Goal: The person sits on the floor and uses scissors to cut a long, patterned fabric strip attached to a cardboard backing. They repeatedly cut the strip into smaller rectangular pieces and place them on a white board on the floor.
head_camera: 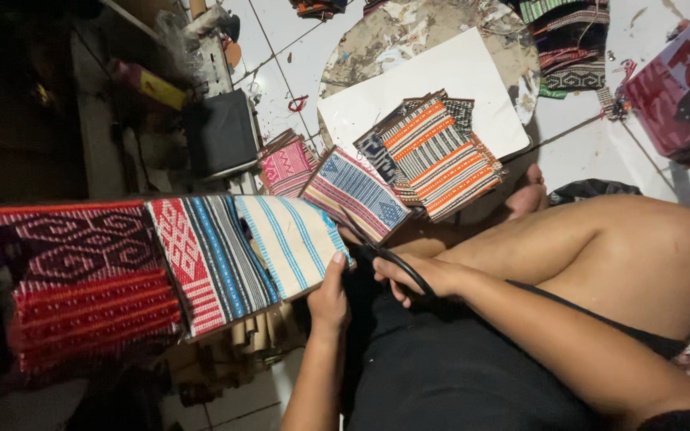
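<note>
Right hand: grip closed round a thin black curved handle, apparently a tool; its working end is hidden behind the cloth. Left hand: thumb and fingers pinch the lower right corner of a cream woven fabric panel with light-blue stripes. The panel lies up and left of both hands, long axis running up-left to down-right; the left hand is on it, the right just beside its edge. Next along leftward: a red, white and blue striped woven panel. Beyond, a white board on the tiled floor.
</note>
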